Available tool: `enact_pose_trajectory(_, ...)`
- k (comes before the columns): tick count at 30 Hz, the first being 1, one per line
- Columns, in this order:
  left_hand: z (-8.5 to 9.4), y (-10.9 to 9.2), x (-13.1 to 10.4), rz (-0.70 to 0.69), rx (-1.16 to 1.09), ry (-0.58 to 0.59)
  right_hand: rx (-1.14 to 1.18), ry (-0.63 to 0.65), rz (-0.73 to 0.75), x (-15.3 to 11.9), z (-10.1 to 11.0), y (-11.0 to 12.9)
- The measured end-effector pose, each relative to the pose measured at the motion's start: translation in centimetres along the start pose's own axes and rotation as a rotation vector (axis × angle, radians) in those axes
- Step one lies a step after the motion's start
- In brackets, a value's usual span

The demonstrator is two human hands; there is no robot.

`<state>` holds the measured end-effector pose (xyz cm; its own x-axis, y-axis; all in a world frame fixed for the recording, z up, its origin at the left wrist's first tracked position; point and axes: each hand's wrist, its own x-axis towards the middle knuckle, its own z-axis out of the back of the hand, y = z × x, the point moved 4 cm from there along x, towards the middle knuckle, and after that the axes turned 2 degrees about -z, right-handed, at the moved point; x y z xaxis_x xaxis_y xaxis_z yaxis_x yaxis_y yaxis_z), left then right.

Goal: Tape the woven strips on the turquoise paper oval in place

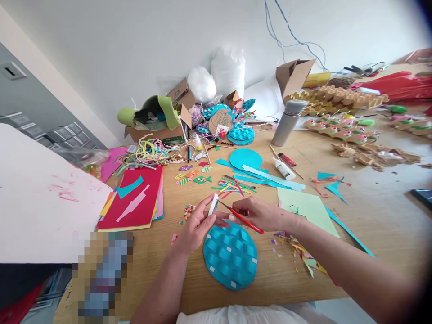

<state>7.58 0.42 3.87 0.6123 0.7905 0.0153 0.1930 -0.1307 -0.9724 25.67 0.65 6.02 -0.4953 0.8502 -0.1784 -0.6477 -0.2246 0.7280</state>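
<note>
My left hand point(195, 225) pinches a narrow white strip point(213, 205), perhaps foam tape, held up above the table. Closed round red-handled scissors point(248, 222), my right hand point(253, 212) brings their dark blades beside the strip. Below both hands lies a round turquoise disc point(230, 256) with a bumpy, woven-looking surface. Several small white squares sit spread over it. Colourful paper bits point(189, 211) lie left of my fingers, and thin coloured paper strips point(232, 186) lie just beyond them.
Stacked coloured paper point(135, 202) is at left. Paper fish point(202, 179), a flat turquoise circle point(245, 159), a glue bottle point(283, 169) and a grey flask point(289, 123) stand or lie farther back. Pale green paper point(307, 207) and scraps are at right, egg cartons point(340, 128) behind.
</note>
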Motion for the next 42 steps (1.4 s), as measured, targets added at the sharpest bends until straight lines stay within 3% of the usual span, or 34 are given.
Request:
enact_pose_trajectory(19, -0.05, 0.16, -0.20, -0.005, 0.083, 0.049, 0.128, 0.031, 0.034, 0.08, -0.20, -0.01)
enact_pose_trajectory(42, -0.42, -0.28, -0.16, 0.009, 0.080, 0.066, 0.147, -0.044, 0.026, -0.56, -0.21, -0.03)
